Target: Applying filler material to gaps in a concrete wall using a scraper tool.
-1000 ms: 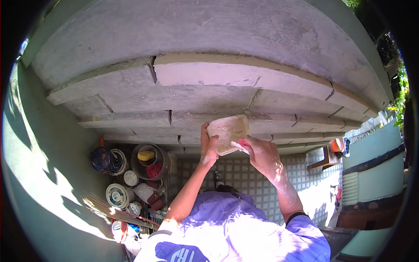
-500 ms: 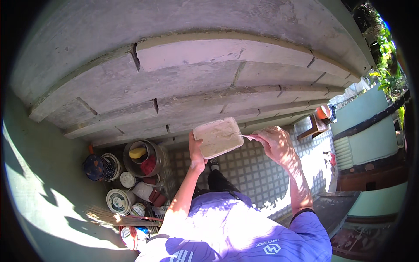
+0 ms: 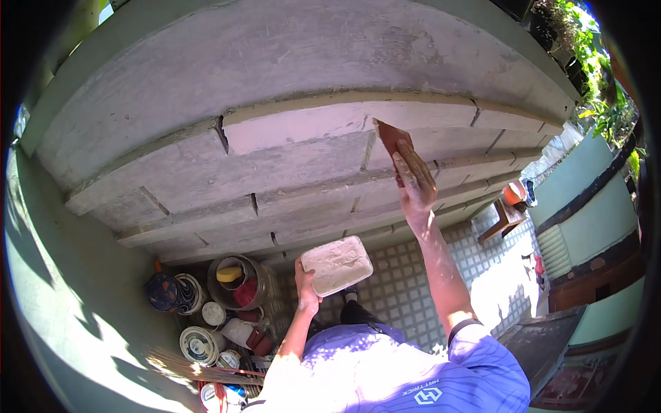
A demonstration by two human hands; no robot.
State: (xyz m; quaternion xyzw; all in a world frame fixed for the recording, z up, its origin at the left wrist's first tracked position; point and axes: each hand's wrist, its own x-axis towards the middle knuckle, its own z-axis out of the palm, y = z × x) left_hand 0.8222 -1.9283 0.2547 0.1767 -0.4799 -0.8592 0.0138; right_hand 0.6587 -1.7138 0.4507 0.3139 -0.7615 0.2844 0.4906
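My left hand (image 3: 307,283) grips the left side of a shallow rectangular white tub (image 3: 322,293), its thumb over the rim. Pale, pasty filler (image 3: 337,264) lies inside the tub, its surface uneven. Raised to the wall, my right hand (image 3: 415,180) is closed on a flat reddish-brown putty scraper (image 3: 394,138). The scraper's far corner is at the grey block wall (image 3: 303,168), close to a vertical joint (image 3: 368,151) under a projecting ledge; whether it touches cannot be made out. A smooth pale patch (image 3: 296,129) spreads along that ledge, left of the scraper.
Several buckets (image 3: 200,344) and a large basin (image 3: 256,272) with a yellow sponge (image 3: 229,274) crowd the left corner, with a straw broom (image 3: 200,369) nearby. A small wooden stool (image 3: 502,219) stands at the right on the tiled floor (image 3: 399,275).
My right hand has gone from the tub's right edge up to the wall, and the scraper's broad face now shows. My left hand holds the tub slightly lower in view.
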